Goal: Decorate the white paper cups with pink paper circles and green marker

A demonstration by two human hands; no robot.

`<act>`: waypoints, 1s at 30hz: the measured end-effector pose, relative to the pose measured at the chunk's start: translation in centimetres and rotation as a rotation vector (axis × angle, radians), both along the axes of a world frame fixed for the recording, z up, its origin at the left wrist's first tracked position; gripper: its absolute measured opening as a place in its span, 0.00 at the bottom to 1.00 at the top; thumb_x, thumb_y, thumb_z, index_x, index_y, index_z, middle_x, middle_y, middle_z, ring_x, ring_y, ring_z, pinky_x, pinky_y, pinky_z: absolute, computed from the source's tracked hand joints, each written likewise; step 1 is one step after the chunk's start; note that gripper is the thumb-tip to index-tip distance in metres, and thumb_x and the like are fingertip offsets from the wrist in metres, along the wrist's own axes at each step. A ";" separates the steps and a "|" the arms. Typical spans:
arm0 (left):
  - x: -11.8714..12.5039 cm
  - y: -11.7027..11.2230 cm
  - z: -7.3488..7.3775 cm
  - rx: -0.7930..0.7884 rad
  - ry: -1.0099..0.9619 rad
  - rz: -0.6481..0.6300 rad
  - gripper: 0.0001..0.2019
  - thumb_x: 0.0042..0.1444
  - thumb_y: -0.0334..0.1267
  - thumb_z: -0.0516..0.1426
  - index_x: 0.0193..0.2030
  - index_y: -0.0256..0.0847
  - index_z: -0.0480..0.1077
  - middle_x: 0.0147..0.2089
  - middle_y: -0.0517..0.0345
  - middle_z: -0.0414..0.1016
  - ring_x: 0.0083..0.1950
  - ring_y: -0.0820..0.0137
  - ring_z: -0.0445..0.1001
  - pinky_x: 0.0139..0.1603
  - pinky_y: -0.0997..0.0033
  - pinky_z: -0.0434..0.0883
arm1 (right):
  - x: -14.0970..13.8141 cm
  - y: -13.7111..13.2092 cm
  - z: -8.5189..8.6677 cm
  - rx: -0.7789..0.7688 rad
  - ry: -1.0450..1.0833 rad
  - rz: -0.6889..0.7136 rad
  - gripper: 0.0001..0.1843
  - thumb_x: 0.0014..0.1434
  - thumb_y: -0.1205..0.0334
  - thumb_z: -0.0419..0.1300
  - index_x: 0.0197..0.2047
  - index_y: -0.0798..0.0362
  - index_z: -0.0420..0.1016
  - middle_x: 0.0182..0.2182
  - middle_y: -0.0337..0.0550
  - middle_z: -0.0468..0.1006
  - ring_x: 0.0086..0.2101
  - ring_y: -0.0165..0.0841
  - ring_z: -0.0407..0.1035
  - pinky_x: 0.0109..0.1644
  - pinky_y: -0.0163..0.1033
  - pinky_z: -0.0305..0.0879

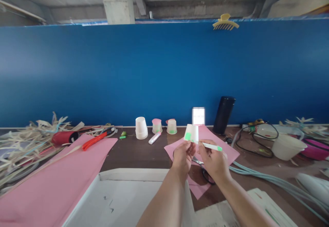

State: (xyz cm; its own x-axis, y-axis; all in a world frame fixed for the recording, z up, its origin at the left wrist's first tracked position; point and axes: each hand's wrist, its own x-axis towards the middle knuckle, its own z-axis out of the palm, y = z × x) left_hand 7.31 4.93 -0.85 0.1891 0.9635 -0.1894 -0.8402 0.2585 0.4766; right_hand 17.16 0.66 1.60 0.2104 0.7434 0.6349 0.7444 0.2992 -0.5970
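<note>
In my left hand is a white paper cup, tipped over, with a bright green patch on its side. My right hand grips a white marker with a green end; its other end points at the cup. Beneath the hands lie pink paper sheets and a pair of scissors with dark handles, partly covered by my right hand. A small green cap rests farther left on the table.
Stacked white cups stand upside down near two green-marked cups and a pink-white marker. A black cylinder leans by the blue partition. A white box lid lies in front; paper strips heap at left.
</note>
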 end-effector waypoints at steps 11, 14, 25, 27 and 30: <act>0.0 0.2 -0.2 0.005 0.006 -0.001 0.04 0.47 0.28 0.60 0.31 0.30 0.70 0.30 0.49 0.74 0.32 0.72 0.75 0.33 0.77 0.72 | 0.0 0.0 0.0 0.010 -0.008 -0.007 0.14 0.57 0.52 0.53 0.37 0.53 0.72 0.28 0.44 0.79 0.29 0.34 0.74 0.34 0.35 0.66; 0.0 0.2 -0.2 0.004 0.007 -0.002 0.04 0.48 0.28 0.60 0.32 0.30 0.70 0.30 0.49 0.74 0.32 0.72 0.75 0.34 0.77 0.72 | 0.0 0.0 0.1 0.012 -0.010 -0.010 0.15 0.57 0.51 0.52 0.37 0.53 0.73 0.28 0.44 0.79 0.29 0.34 0.74 0.34 0.35 0.66; 0.0 0.2 -0.2 0.018 0.012 -0.001 0.06 0.45 0.29 0.62 0.31 0.30 0.70 0.30 0.50 0.74 0.32 0.72 0.75 0.33 0.77 0.72 | 0.1 0.0 0.2 0.016 -0.012 -0.017 0.16 0.57 0.51 0.52 0.36 0.53 0.73 0.27 0.44 0.79 0.28 0.35 0.73 0.33 0.36 0.66; 0.0 0.2 -0.2 0.014 0.011 -0.001 0.05 0.46 0.29 0.62 0.31 0.30 0.70 0.30 0.50 0.74 0.32 0.72 0.75 0.32 0.78 0.72 | 0.1 0.0 0.2 0.010 -0.016 -0.025 0.15 0.57 0.51 0.52 0.36 0.53 0.73 0.27 0.44 0.79 0.28 0.34 0.73 0.33 0.36 0.65; 0.0 0.2 -0.2 0.002 0.009 0.000 0.05 0.46 0.29 0.61 0.31 0.30 0.70 0.30 0.50 0.74 0.31 0.72 0.75 0.32 0.77 0.72 | 0.1 0.0 0.2 0.015 -0.016 -0.026 0.16 0.57 0.51 0.52 0.36 0.54 0.73 0.28 0.45 0.79 0.29 0.35 0.74 0.33 0.36 0.66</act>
